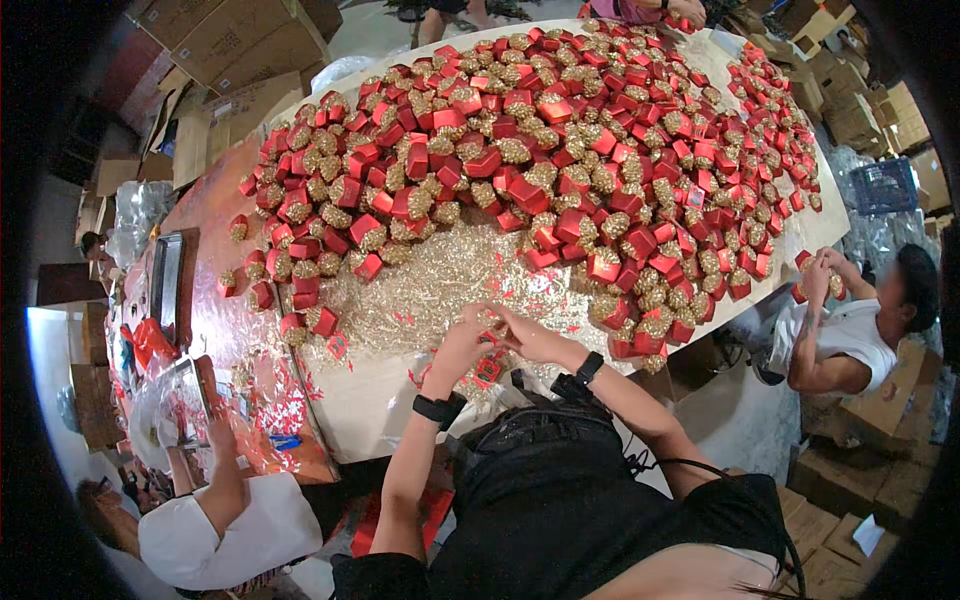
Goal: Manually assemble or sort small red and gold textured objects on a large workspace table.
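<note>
Two adjacent hands [460, 346] occupy open tabletop [368, 408] between edge [362, 459] and glittery red heap [532, 192].

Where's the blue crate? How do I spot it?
Find the big pale table heaped with red-and-gold pieces. Past its right edge, pictured above the person in white, sits the crate. It's dark blue, unlike the brown boxes nearby.

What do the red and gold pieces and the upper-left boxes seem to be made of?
Red and gold pieces: red parts glossy, perhaps foil card or plastic, from bright highlights; gold parts rough and glittery, base material unclear.
Boxes: likely matte corrugated cardboard, from the brown flat panels.
</note>
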The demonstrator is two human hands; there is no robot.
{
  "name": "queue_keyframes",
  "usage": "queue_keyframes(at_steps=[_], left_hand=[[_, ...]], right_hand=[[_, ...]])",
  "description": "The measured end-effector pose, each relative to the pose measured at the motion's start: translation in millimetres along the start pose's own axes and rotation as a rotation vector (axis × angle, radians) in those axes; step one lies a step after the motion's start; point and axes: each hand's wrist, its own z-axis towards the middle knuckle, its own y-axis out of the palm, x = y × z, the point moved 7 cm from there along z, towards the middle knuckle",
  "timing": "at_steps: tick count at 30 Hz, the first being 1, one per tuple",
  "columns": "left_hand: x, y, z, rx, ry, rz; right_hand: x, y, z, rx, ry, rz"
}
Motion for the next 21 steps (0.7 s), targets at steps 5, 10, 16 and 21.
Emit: queue_keyframes(at_steps=[5,10,16,21], left_hand=[[2.8,23.5,20.0,-0.290,0.109,0.092],[-9.1,-1.3,63.1,-0.128,0.187,0.215],[-15.3,-99.3,134.4,0.511,-0.037,0.604],[-72.9,-123.1,164.9,0.504,0.042,0.762]], right_hand=[[29.8,-17.5,-18.0,0.019,-0.018,-0.133],[43.1,-15.7,-41.6,-0.103,0.117,-0.018],[61.6,-12.0,-52.8,0.119,0.298,0.959],[73.8,-30.8,-46.7,0.389,0.331,1.119]])
